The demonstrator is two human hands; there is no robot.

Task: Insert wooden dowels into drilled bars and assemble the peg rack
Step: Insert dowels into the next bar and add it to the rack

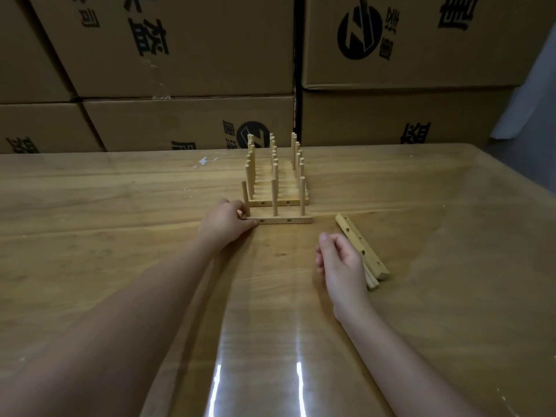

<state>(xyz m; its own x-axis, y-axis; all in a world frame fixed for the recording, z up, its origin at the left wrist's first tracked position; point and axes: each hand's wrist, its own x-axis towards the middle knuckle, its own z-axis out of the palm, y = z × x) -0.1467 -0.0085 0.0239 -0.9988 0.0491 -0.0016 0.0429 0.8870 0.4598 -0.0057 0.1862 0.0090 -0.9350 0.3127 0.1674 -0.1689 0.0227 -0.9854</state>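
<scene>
Two bare forearms reach out over a glossy wood-grain table [120, 191]. The left hand [227, 219] grips the left end of the nearest drilled bar [285, 220], with its thumb along the front face and its fingers curled in beside the leftmost dowel [245, 195]. This bar is pale, unfinished wood and lies flat and square to the viewer at mid-table. Three round dowels stand upright in it, one at each end and one in the middle, and two small holes show in its front face.

Just behind it stands the peg rack [275, 176], made of more such bars set one behind another. Their dowels line up in three rows running away toward the stacked cardboard boxes [180, 40].

The right hand [340, 260] hovers low over the table, to the right and nearer the viewer. Its fingers are loosely curled and nothing shows in them. Just beside it, partly behind the knuckles, lie two loose bars [358, 242] set diagonally, and the upper one shows a line of drilled holes.
</scene>
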